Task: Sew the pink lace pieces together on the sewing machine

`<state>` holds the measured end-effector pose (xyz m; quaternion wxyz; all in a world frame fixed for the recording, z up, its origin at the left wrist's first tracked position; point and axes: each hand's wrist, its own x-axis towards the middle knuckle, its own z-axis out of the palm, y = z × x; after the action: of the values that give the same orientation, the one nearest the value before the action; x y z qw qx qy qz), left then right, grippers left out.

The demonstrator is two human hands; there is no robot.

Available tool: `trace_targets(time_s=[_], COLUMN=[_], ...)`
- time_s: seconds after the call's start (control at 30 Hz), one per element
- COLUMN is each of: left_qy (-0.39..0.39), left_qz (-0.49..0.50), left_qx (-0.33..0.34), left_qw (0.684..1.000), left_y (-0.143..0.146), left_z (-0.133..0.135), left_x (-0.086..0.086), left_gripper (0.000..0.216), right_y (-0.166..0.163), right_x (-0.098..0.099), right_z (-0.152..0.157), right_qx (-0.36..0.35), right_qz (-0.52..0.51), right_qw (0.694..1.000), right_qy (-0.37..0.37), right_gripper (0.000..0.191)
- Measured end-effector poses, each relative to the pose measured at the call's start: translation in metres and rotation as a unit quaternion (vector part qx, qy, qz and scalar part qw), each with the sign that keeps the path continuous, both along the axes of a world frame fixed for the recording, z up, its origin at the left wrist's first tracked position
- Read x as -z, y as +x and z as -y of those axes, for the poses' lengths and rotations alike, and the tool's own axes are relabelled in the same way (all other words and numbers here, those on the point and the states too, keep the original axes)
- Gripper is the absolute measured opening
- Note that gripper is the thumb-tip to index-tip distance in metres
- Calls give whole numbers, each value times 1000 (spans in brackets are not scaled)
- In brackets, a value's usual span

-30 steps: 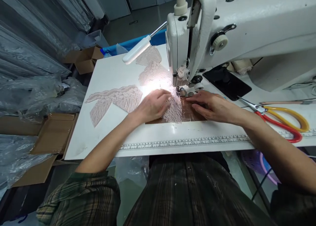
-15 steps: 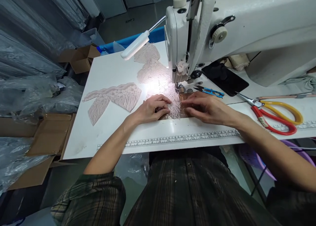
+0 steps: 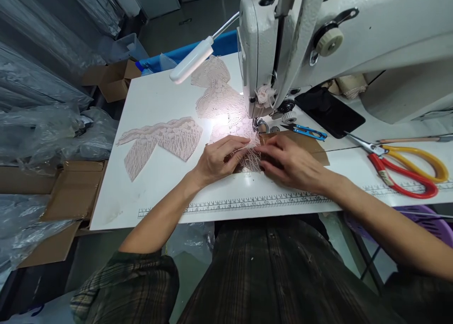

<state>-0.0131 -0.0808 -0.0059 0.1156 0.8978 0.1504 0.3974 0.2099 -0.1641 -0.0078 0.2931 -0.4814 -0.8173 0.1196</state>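
A piece of pale pink lace (image 3: 247,156) lies on a brown card (image 3: 307,145) just in front of the needle of the white sewing machine (image 3: 318,36). My left hand (image 3: 219,159) pinches the lace's left edge with curled fingers. My right hand (image 3: 290,163) meets it from the right, fingertips closed on the same lace. Both hands rest on the white table (image 3: 155,102). The machine's lamp (image 3: 191,64) lights the spot.
More lace pieces lie on the table at the left (image 3: 159,137) and behind the needle (image 3: 214,93). Blue thread snips (image 3: 306,131) and red-and-yellow scissors (image 3: 406,166) lie to the right. A printed ruler (image 3: 247,203) runs along the front edge. Cardboard boxes (image 3: 71,192) and plastic-wrapped bundles stand left.
Both hands drew the lace back from the needle toward me and came together, fingers now pinching it. The right hand's move uncovered the blue snips.
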Motion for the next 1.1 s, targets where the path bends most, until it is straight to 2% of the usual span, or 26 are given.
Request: trace_targets(time_s=[0.1, 0.17, 0.3, 0.47, 0.63, 0.73, 0.83, 0.97, 1.1], left_qy=[-7, -1, 28, 53, 50, 57, 85, 95, 85], left_qz=[2, -11, -53, -87, -91, -97, -104, -112, -118], left_qx=[2, 17, 49, 51, 62, 63, 67, 71, 79], left_qw=[1000, 1000, 997, 993, 993, 992, 989, 987, 986], left_y=[0, 0, 0, 0, 0, -1, -3, -2, -1], left_z=[1, 0, -2, -4, -1, 0, -1, -2, -2], left_x=[-1, 1, 7, 13, 13, 13, 13, 13, 11], left_gripper=[4, 3, 3, 8, 6, 6, 9, 9, 9], right_y=[-3, -5, -10, -8, 18, 33, 36, 31, 30], right_x=[5, 6, 7, 4, -13, -16, -6, 15, 22], right_z=[9, 14, 21, 22, -12, -40, -52, -47, -42], right_qx=[-10, -6, 1, 1, -98, -51, -45, -28, -30], right_qz=[99, 130, 153, 142, 14, 14, 21, 21, 18], right_qw=[995, 991, 988, 990, 990, 995, 996, 999, 999], right_qy=[12, 20, 25, 6, -97, -83, -69, 4, 17], right_gripper=[39, 39, 40, 39, 36, 38, 41, 39, 38])
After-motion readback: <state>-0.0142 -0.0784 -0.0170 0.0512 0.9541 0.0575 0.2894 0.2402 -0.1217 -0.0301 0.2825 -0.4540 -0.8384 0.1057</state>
